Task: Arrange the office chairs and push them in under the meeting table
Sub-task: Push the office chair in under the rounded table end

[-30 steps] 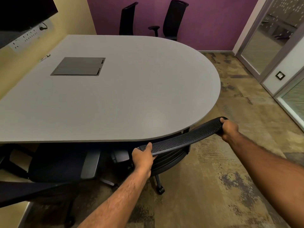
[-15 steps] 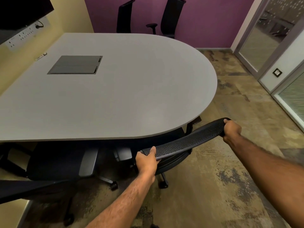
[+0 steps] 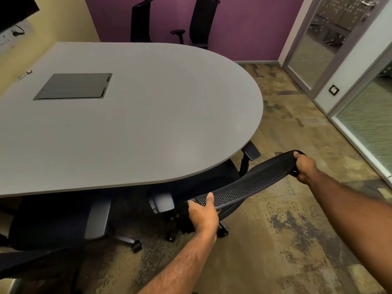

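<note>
Black mesh covers the back of the office chair [image 3: 250, 185] in the head view. The left hand [image 3: 203, 215] grips one end of the chair's top edge. The right hand [image 3: 305, 168] grips the other end, with its fingers curled round it. The chair is at the round end of the grey desk [image 3: 148, 124]. Its seat is partly under the top, and its back sticks out at a slant.

A hard push could go wrong. The armrest [image 3: 251, 152] pokes out just beside the desk edge, so it may bump the desk. The wheels may also knock the next chair [image 3: 53, 225], which is close by on the left.

The office chair looks dark, with a thin curved back full of tiny holes, grey arm pads and small wheels. Two far chairs [image 3: 203, 20] stand at the other side of the desk.
</note>
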`<move>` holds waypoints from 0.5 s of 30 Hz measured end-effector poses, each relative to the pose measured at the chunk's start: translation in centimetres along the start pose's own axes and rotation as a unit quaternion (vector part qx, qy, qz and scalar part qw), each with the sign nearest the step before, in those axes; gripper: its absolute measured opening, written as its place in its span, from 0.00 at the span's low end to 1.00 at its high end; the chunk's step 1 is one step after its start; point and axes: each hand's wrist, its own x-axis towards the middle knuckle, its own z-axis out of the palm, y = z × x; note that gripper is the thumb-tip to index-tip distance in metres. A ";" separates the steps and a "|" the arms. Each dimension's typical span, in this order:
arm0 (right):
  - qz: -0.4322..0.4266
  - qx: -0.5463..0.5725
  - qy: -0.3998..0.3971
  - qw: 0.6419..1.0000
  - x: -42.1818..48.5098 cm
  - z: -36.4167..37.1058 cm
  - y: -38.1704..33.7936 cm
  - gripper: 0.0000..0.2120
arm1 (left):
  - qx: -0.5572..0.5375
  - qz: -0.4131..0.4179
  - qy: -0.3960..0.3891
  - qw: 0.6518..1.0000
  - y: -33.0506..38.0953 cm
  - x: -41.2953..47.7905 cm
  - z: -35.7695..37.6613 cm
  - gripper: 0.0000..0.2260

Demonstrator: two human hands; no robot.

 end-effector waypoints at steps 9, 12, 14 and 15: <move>0.001 -0.047 -0.011 0.999 0.3 -0.8 0.7 0.21 | 0.006 -0.006 -0.013 1.000 -1.1 -0.9 -0.2 0.35; -0.004 -0.074 0.011 0.997 0.2 -0.8 0.9 0.23 | 0.013 -0.007 -0.034 0.999 -1.5 -1.0 -0.9 0.36; -0.022 -0.127 0.034 0.991 0.1 -0.8 0.9 0.26 | 0.025 -0.013 -0.045 0.999 -1.5 -1.0 -1.4 0.35; -0.041 -0.169 0.048 0.984 0.0 -0.8 0.9 0.28 | 0.035 -0.019 -0.051 0.998 -1.6 -1.0 -1.8 0.33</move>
